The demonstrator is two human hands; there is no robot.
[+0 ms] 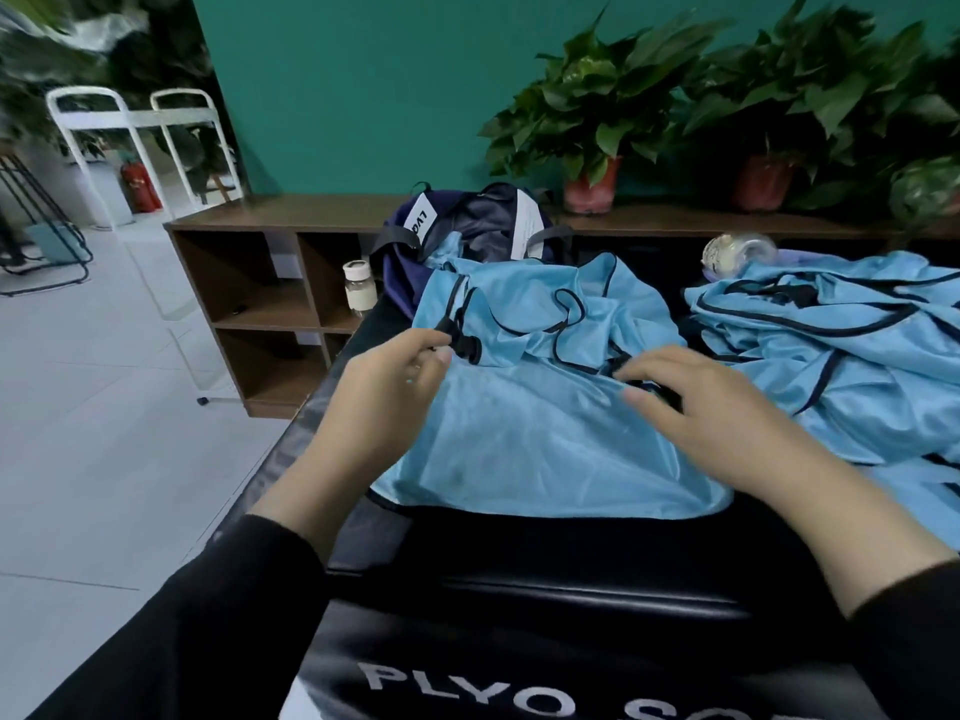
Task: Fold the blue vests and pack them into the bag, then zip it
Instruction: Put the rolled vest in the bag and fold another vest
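Nearest the camera is a black padded box (545, 605) with white lettering, and both black sleeves come in over it. Just beyond the wrists, a blue vest (530, 439) lies spread on the box top, its near hem flat and its far part bunched and rumpled.

The left hand (384, 402) sits at the vest's left edge, fingertips pinching a black buckle (457, 337) on the dark trim. The right hand (711, 407) lies on the cloth with fingers curled at a dark strap; whether they actually hold it, I cannot tell.

To the right of the right hand, touching the spread vest or very nearly, is a heap of more blue vests (841, 335), unfolded. Beyond both hands stands the navy bag (467, 226), its mouth gaping, with the spread vest's far edge lying against it. A small white-capped bottle (358, 285) stands beyond the left hand, beside the bag, and potted plants (597, 116) line the shelf behind.

The likely trouble is in the straps and buckles: the slippery cloth could slide as it is folded, and loose trim could tangle with the neighbouring heap or later catch in the zip. A tug towards the bag might also knock the bottle.
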